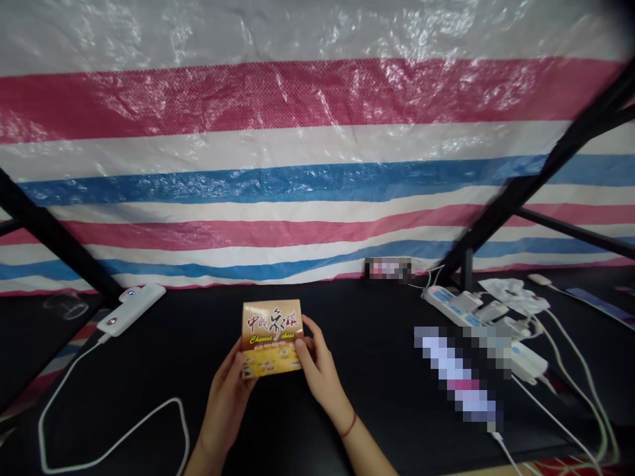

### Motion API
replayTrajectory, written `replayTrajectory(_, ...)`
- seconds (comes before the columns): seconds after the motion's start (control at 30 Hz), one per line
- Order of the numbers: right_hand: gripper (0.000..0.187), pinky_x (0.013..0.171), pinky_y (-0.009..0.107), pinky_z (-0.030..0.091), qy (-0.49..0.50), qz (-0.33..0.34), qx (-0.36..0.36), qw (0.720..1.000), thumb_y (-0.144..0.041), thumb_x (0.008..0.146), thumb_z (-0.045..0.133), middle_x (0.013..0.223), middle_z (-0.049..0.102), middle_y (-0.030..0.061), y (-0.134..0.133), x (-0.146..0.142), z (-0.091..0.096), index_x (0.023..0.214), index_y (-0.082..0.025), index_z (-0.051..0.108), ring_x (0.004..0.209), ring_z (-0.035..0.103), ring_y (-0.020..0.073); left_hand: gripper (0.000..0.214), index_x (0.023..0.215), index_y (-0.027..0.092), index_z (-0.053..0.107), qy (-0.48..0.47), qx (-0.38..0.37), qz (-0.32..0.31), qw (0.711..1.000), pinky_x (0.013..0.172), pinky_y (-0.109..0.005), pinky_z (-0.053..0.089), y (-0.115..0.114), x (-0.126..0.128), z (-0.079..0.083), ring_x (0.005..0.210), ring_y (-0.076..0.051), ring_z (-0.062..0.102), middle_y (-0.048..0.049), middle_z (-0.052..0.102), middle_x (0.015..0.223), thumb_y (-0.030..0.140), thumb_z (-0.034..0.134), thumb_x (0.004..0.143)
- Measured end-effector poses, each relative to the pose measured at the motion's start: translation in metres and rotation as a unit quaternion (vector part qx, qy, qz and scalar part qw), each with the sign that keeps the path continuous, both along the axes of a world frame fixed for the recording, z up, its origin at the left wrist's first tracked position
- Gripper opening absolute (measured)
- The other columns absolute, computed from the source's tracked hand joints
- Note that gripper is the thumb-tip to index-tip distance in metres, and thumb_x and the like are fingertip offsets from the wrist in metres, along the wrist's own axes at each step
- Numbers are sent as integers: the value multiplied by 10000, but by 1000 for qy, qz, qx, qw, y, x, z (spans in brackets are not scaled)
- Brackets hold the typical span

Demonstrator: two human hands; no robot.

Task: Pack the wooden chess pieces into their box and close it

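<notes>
A small brown and yellow box (272, 336) printed "Chinese chess" is held upright over the black table (377, 370), its printed face toward me. My left hand (227, 396) grips its lower left side with the fingers curled behind it. My right hand (317, 370) clasps the right edge, thumb on the front, a thin red band at the wrist. Both hands meet at the box in the middle of the table near me.
A white power bank (131, 308) with a looping white cable (114, 436) lies at the left. White power strips with plugs and cords (486, 317) crowd the right side. Black frame bars (536, 178) slant up at both sides. A striped tarpaulin (297, 152) hangs behind the table.
</notes>
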State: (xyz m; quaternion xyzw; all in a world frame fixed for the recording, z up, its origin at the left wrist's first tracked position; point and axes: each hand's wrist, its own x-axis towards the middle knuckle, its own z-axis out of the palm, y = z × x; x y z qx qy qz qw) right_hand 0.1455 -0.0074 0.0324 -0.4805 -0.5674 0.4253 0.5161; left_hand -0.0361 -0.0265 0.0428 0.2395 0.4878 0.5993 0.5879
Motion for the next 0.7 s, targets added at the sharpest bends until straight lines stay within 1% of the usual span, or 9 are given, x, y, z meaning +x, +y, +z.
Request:
replayTrajectory(0.07,524,561,231,480,-36,-42,-16,998,-486,956,415,720,633,11,9,1,-5,1379,-177,444,625,607,152,551,1252,231,603,89,-18,-17,996,874,-369,573,12,1,-8,1119,-258,644,-71,666,1250,491,687,774)
replayTrajectory(0.13,517,529,235,462,-92,-67,-30,993,-493,950,405,671,624,6,19,5,-10,1342,-171,505,577,594,158,479,1252,192,613,244,-17,-43,969,885,-372,561,25,-1,-14,1107,-256,651,-90,677,1227,456,587,852)
replayTrajectory(0.17,503,543,245,469,-124,-73,-36,989,-489,949,399,681,642,15,24,7,-12,1320,-177,534,589,611,169,444,1240,192,625,326,-3,-62,943,920,-376,540,31,-2,-15,1129,-253,640,-86,683,1219,439,539,881)
replayTrajectory(0.23,456,599,270,490,-193,-82,-45,977,-464,947,395,746,691,39,32,10,-15,1272,-204,583,653,658,201,398,1197,181,654,468,8,-88,879,957,-390,504,41,-3,-17,1113,-260,649,-90,711,1159,382,454,918)
replayTrajectory(0.3,414,646,292,497,-263,-89,-57,959,-425,951,389,821,723,54,36,11,-16,1250,-234,603,720,690,228,396,1197,170,651,556,-5,-106,824,925,-387,504,44,-2,-17,1039,-263,681,-102,731,1097,336,408,931)
replayTrajectory(0.33,403,655,297,497,-295,-87,-61,950,-404,954,382,848,731,57,36,11,-17,1253,-246,601,738,699,237,399,1205,167,642,583,-8,-112,805,904,-382,506,44,-1,-17,1006,-261,692,-106,736,1077,323,392,936)
replayTrajectory(0.4,397,652,299,492,-347,-76,-65,932,-368,962,362,865,740,60,35,10,-18,1274,-252,580,743,708,244,392,1203,169,630,613,-6,-122,781,869,-366,508,41,0,-17,965,-250,701,-107,739,1058,303,371,942)
replayTrajectory(0.6,401,573,269,446,-435,-42,-59,898,-327,979,340,808,739,62,26,8,-18,1333,-233,504,689,710,246,338,1104,186,640,657,16,-128,743,806,-304,495,31,-2,-26,913,-206,701,-83,740,1015,263,358,935)
replayTrajectory(0.7,411,528,250,408,-479,-24,-61,875,-329,993,320,774,735,72,25,8,-19,1360,-223,472,663,709,244,351,1106,157,638,692,42,-108,713,794,-323,483,29,-2,-36,890,-215,688,-99,738,972,246,351,924)
